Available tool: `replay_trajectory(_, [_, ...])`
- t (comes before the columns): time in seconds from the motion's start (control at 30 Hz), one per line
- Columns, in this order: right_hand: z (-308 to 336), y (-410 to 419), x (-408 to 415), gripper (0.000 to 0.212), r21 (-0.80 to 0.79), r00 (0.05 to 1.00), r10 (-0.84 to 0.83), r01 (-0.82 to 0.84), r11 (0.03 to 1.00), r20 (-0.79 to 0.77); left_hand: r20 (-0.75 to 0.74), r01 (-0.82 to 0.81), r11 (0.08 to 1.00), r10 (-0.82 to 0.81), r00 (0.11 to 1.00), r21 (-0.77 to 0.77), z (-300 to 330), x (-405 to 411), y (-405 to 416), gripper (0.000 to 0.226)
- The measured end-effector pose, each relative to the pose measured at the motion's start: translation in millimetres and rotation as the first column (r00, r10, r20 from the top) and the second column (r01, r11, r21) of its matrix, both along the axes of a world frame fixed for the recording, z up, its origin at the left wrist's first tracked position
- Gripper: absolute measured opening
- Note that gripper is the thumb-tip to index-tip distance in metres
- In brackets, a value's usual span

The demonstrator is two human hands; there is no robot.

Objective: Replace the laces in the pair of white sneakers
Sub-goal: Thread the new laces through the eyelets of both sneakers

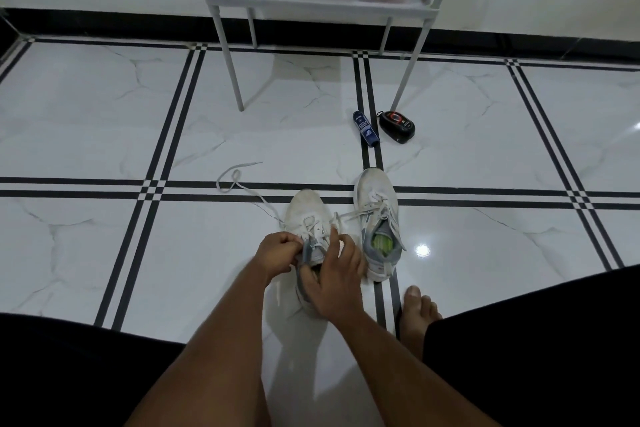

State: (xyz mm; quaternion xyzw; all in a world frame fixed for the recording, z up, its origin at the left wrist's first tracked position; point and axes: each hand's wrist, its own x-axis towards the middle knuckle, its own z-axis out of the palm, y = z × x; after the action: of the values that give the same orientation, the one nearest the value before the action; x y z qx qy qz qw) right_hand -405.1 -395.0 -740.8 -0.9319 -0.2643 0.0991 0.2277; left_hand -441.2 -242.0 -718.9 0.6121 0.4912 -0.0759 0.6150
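While the near sneaker (306, 218) lies toe-away on the tiled floor (86, 135), the head view shows both hands working at its throat. The left hand (277, 251) is closed, pinching what looks like the grey tongue or a lace end on the sneaker's left side. The right hand (337, 282) curls over the collar on the sneaker's right side, fingers (334, 236) reaching up toward the eyelets; whether they actually grip a lace I cannot tell. A loose lace (239, 184) trails from this sneaker up and to its left, ending in a loop well clear of the toe. The second sneaker (377, 222) sits just to the right of the near sneaker, lying a little farther away, with its lace slack across the eyelets and the green insole showing. Beyond that, farther from the near sneaker, lie a blue tube (366, 128) and a black case (397, 126), near the leg of a grey shelf (311, 0). A bare foot (417, 315) rests right of the near sneaker's heel.

Judging by the half-empty eyelets, the step in hand is drawing the old lace out of sneaker 1 of 2. It goes best with the right hand pinning the shoe down while the left frees 1 crossing at a time, pulling straight along the eyelet line rather than yanking the long end, which could snag or bunch the tongue.
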Motion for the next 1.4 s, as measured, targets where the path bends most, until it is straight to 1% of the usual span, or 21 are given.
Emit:
replay_trajectory(0.13, [4, -8, -10, 0.112, -0.061, 0.994, -0.077, 0.082, 0.995, 0.074, -0.061, 0.188, 0.947, -0.178, 0.982, 0.262, 2, 6, 8, 0.033])
replay_trajectory(0.23, [11, -11, -14, 0.096, -0.063, 0.991, -0.1, 0.106, 0.992, 0.091, -0.093, 0.104, 0.931, -0.076, 0.993, 0.35, 13, 12, 32, 0.041])
replay_trajectory(0.37, [18, -8, -14, 0.083, -0.066, 0.993, -0.1, 0.105, 0.992, 0.068, -0.067, 0.11, 0.976, -0.099, 0.993, 0.187, 30, 19, 43, 0.023])
replay_trajectory(0.5, [16, -7, -14, 0.084, -0.058, 0.996, -0.077, 0.08, 0.995, 0.051, -0.075, 0.177, 0.983, -0.173, 0.982, 0.052, 26, 11, 19, 0.01])
replay_trajectory(0.83, [15, -4, -16, 0.099, -0.089, 0.996, -0.088, 0.087, 0.992, -0.009, -0.026, 0.075, 0.983, -0.072, 0.997, 0.17, 13, 5, 2, 0.017])
replay_trajectory(0.9, [15, -3, -16, 0.106, -0.103, 0.994, -0.098, 0.094, 0.99, -0.039, -0.02, -0.053, 0.978, 0.058, 0.998, 0.2, 16, 8, 9, 0.017])
replay_trajectory(0.93, [15, -3, -15, 0.111, -0.116, 0.993, -0.097, 0.089, 0.989, -0.064, 0.026, -0.217, 0.965, 0.216, 0.976, 0.15, 20, 10, 17, 0.018])
replay_trajectory(0.97, [15, -3, -15, 0.115, -0.13, 0.991, -0.096, 0.084, 0.988, -0.09, 0.105, -0.433, 0.9, 0.426, 0.899, 0.052, 27, 12, 25, 0.021])
replay_trajectory(1.0, [15, -3, -14, 0.118, -0.14, 0.989, -0.097, 0.081, 0.987, -0.108, 0.106, -0.621, 0.782, 0.623, 0.775, -0.053, 33, 12, 34, 0.023])
replay_trajectory(1.03, [16, -2, -15, 0.118, -0.143, 0.989, -0.1, 0.084, 0.986, -0.111, 0.084, -0.703, 0.699, 0.714, 0.695, -0.131, 37, 13, 42, 0.023])
replay_trajectory(1.07, [17, -1, -15, 0.115, -0.138, 0.989, -0.105, 0.091, 0.986, -0.101, 0.062, -0.681, 0.725, 0.688, 0.723, -0.104, 41, 15, 48, 0.023])
replay_trajectory(1.1, [17, -1, -16, 0.11, -0.125, 0.99, -0.113, 0.103, 0.987, -0.08, 0.042, -0.544, 0.839, 0.544, 0.838, -0.014, 43, 16, 47, 0.028])
replay_trajectory(1.13, [17, -1, -16, 0.104, -0.109, 0.991, -0.121, 0.114, 0.988, -0.058, -0.042, -0.285, 0.953, 0.291, 0.956, 0.099, 40, 17, 44, 0.034])
replay_trajectory(1.17, [16, 0, -16, 0.099, -0.097, 0.991, -0.125, 0.12, 0.988, -0.047, -0.154, -0.045, 0.987, 0.069, 0.986, 0.156, 38, 18, 34, 0.035])
replay_trajectory(1.2, [16, 0, -16, 0.097, -0.091, 0.991, -0.123, 0.119, 0.989, -0.045, -0.248, 0.15, 0.979, -0.112, 0.962, 0.14, 33, 18, 24, 0.031])
replay_trajectory(1.23, [16, 0, -16, 0.096, -0.092, 0.991, -0.12, 0.116, 0.989, -0.05, -0.241, 0.199, 0.973, -0.166, 0.956, 0.119, 30, 17, 16, 0.025])
replay_trajectory(1.27, [16, 0, -15, 0.095, -0.096, 0.991, -0.117, 0.111, 0.989, -0.058, -0.176, 0.129, 0.982, -0.104, 0.979, 0.137, 27, 17, 12, 0.018])
replay_trajectory(1.3, [16, -1, -15, 0.094, -0.103, 0.991, -0.113, 0.105, 0.989, -0.07, -0.076, -0.082, 0.996, 0.085, 0.993, 0.036, 31, 15, 12, 0.015])
replay_trajectory(1.33, [16, -1, -14, 0.094, -0.109, 0.991, -0.108, 0.099, 0.989, -0.079, 0.023, -0.292, 0.95, 0.296, 0.955, -0.109, 34, 12, 14, 0.018])
replay_trajectory(1.37, [16, -1, -14, 0.093, -0.11, 0.991, -0.105, 0.096, 0.989, -0.083, 0.039, -0.49, 0.825, 0.52, 0.853, -0.281, 37, 7, 20, 0.025])
replay_trajectory(1.4, [16, -1, -14, 0.092, -0.108, 0.991, -0.105, 0.096, 0.99, -0.081, 0.023, -0.593, 0.714, 0.645, 0.763, -0.372, 35, 3, 27, 0.029])
